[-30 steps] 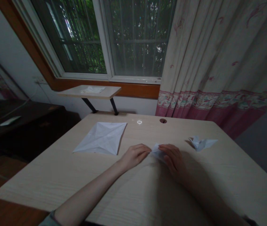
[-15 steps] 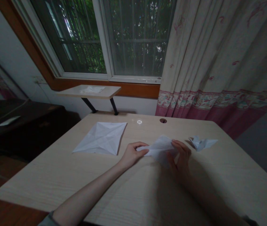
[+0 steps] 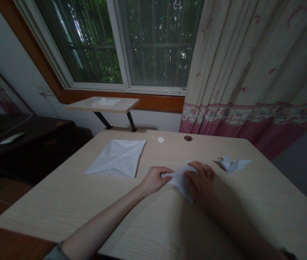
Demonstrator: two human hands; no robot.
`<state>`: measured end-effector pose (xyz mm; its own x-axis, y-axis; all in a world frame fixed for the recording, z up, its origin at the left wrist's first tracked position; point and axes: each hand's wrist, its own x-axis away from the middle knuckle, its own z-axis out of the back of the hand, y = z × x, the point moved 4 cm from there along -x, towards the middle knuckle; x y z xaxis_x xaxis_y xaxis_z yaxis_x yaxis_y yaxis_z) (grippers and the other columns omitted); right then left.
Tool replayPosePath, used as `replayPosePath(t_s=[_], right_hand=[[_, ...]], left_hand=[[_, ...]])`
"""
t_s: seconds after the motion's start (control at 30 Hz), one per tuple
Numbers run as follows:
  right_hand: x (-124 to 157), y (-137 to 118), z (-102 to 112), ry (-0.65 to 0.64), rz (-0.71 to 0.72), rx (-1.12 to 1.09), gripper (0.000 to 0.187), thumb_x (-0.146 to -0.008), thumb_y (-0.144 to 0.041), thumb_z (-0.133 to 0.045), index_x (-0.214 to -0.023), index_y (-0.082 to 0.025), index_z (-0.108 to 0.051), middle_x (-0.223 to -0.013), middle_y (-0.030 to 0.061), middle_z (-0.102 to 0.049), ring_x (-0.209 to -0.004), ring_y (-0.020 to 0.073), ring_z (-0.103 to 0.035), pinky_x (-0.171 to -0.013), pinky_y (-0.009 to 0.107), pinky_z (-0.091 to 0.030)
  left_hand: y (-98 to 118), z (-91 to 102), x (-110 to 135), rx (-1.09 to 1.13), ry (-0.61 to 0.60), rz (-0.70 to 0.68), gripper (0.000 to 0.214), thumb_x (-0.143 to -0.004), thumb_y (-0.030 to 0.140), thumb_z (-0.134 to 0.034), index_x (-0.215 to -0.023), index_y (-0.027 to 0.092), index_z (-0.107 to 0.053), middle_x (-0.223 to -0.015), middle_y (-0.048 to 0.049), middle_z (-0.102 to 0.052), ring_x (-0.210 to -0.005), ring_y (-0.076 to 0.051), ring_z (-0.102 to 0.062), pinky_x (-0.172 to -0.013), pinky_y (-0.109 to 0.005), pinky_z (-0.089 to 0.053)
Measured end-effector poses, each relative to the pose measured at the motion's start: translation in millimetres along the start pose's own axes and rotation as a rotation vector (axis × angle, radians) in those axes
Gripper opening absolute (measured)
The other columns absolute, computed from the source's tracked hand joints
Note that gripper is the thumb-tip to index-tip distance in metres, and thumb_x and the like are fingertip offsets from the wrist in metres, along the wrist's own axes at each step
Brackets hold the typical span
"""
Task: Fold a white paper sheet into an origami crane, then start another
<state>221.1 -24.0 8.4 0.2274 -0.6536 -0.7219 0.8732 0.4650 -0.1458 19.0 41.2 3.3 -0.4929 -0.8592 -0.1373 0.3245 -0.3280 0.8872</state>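
Between my hands, low over the desk, is a folded piece of white paper (image 3: 180,180). My left hand (image 3: 156,178) pinches its narrow left end between thumb and fingers. My right hand (image 3: 202,180) grips the wider right part with bent fingers, which hide some of the folds. To the left lies a creased square white sheet (image 3: 118,159), flat on the desk. Right of my right hand rests a small folded paper figure (image 3: 233,165) with pointed ends.
A raised shelf (image 3: 83,104) on black legs stands at the back left with crumpled white paper (image 3: 107,102) on it. The light wooden desk (image 3: 132,224) has a round cable hole (image 3: 188,138) near its back edge. A curtain (image 3: 240,72) hangs behind at the right.
My right hand has shifted slightly left and its fingers have curled over the folded paper. The paper's right part now looks more bent, with a corner pointing toward me.
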Motion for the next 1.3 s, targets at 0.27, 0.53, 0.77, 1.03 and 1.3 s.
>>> replayPosePath(t_s=[0.27, 0.53, 0.77, 1.03, 1.3], right_hand=[[9.4, 7.1, -17.4, -0.095, 0.019, -0.031, 0.026, -0.094, -0.013, -0.047, -0.112, -0.029, -0.057, -0.128, 0.0072, -0.064, -0.12, 0.0295, -0.058, -0.102, 0.053, -0.046], [10.5, 9.7, -25.4, -0.165, 0.08, -0.046, 0.033, -0.096, -0.011, -0.042, -0.12, -0.026, -0.057, -0.121, 0.0085, -0.071, -0.113, 0.0243, -0.066, -0.099, 0.047, -0.051], [13.2, 14.9, -27.6, -0.244, 0.038, -0.092, 0.041, -0.092, -0.01, -0.043, -0.125, -0.025, -0.061, -0.12, 0.009, -0.073, -0.112, 0.0241, -0.069, -0.099, 0.045, -0.056], [9.0, 11.2, -23.6, -0.278, 0.022, -0.12, 0.04, -0.093, -0.013, -0.045, -0.128, -0.021, -0.062, -0.126, 0.0125, -0.072, -0.116, 0.0251, -0.069, -0.1, 0.045, -0.057], [4.5, 8.1, -15.8, -0.296, 0.071, -0.122, 0.032, -0.096, -0.015, -0.05, -0.122, -0.023, -0.066, -0.122, 0.0105, -0.073, -0.111, 0.0271, -0.07, -0.098, 0.048, -0.058]], left_hand=[[10.4, 3.4, 2.7, -0.485, 0.002, -0.298, 0.019, -0.091, 0.026, -0.069, -0.109, 0.022, -0.075, -0.102, -0.006, -0.076, -0.098, -0.024, -0.066, -0.092, -0.038, -0.05], [18.0, 3.3, 6.3, -0.62, 0.007, -0.347, 0.026, -0.092, 0.023, -0.069, -0.118, 0.021, -0.068, -0.117, -0.0064, -0.068, -0.109, -0.026, -0.06, -0.094, -0.041, -0.047], [17.3, -0.8, 7.9, -0.591, -0.055, -0.433, 0.02, -0.09, 0.028, -0.074, -0.11, 0.025, -0.07, -0.116, -0.0041, -0.068, -0.11, -0.024, -0.06, -0.096, -0.04, -0.044], [13.8, -5.6, 8.3, -0.523, -0.061, -0.548, 0.015, -0.101, 0.022, -0.058, -0.109, 0.022, -0.071, -0.11, -0.0041, -0.072, -0.105, -0.02, -0.064, -0.095, -0.036, -0.045], [6.4, -3.1, 6.7, -0.606, -0.059, -0.535, 0.023, -0.1, 0.015, -0.052, -0.107, 0.023, -0.073, -0.106, -0.0037, -0.076, -0.101, -0.02, -0.068, -0.093, -0.035, -0.048]])
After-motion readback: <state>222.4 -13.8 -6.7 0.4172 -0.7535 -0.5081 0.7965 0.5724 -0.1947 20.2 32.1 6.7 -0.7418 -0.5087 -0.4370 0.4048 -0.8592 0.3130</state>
